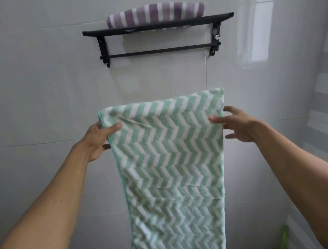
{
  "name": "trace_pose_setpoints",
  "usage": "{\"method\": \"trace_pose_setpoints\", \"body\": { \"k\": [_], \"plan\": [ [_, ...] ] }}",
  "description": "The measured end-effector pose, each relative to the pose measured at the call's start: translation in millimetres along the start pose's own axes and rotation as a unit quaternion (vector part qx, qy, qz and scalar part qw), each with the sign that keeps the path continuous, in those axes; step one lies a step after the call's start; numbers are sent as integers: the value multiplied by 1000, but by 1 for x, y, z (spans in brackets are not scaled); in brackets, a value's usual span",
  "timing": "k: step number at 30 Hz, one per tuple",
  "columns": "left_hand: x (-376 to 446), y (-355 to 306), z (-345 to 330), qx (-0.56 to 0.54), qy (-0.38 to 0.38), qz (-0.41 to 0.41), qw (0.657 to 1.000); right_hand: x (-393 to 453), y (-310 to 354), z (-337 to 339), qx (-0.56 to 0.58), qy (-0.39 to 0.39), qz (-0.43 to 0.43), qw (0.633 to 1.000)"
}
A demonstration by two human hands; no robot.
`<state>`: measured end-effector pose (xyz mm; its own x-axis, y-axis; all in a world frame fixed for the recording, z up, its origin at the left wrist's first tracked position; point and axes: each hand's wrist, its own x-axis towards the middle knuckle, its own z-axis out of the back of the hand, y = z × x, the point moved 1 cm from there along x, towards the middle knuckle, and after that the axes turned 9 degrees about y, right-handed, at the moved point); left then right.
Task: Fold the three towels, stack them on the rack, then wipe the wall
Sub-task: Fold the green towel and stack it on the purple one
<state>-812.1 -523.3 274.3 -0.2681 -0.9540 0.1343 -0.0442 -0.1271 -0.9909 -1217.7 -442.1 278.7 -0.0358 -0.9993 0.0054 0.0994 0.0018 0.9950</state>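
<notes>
Green towel (168, 164): hangs lengthwise before the wall (32, 88), below the rack (158, 25) | your left hand (97, 140): pinches its upper left edge | your right hand (238, 124): thumb on upper right edge, fingers spread | purple towel (154, 13): folded on the rack.

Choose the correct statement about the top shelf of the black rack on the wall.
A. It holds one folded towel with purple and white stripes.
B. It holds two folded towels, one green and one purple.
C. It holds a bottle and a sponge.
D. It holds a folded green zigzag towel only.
A: only the purple striped towel lies on the rack, while the green towel hangs below it, held by the left hand and right hand.
</notes>
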Motion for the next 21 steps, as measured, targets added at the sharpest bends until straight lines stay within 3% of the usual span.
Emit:
{"method": "trace_pose_setpoints", "body": {
  "k": [3, 6, 9, 12, 15, 17, 19, 21],
  "plan": [
    [-20, 56, -9, 29, -13, 108, 994, -7, -67, -15, -79, -14, -102, 992],
    [-22, 86, -3, 9, -98, 133, 986, -18, -98, -23, -33, -26, -134, 990],
    [-3, 62, 0, -35, -124, 123, 984, -6, -77, -22, 39, -48, -112, 992],
    [3, 20, 1, -84, -49, 67, 993, -1, -44, -20, 142, 16, -57, 988],
    [-26, 50, 3, -16, 68, 117, 991, -20, -58, -19, 65, 145, -93, 983],
    [-31, 73, 6, -10, 44, 144, 989, -16, -75, -15, 48, 131, -101, 985],
    [-22, 75, 7, -76, 12, 125, 989, -9, -81, -10, 113, 97, -68, 986],
    [-18, 67, 6, -122, 31, 111, 986, -7, -78, -10, 140, 116, -70, 981]
  ]
}}
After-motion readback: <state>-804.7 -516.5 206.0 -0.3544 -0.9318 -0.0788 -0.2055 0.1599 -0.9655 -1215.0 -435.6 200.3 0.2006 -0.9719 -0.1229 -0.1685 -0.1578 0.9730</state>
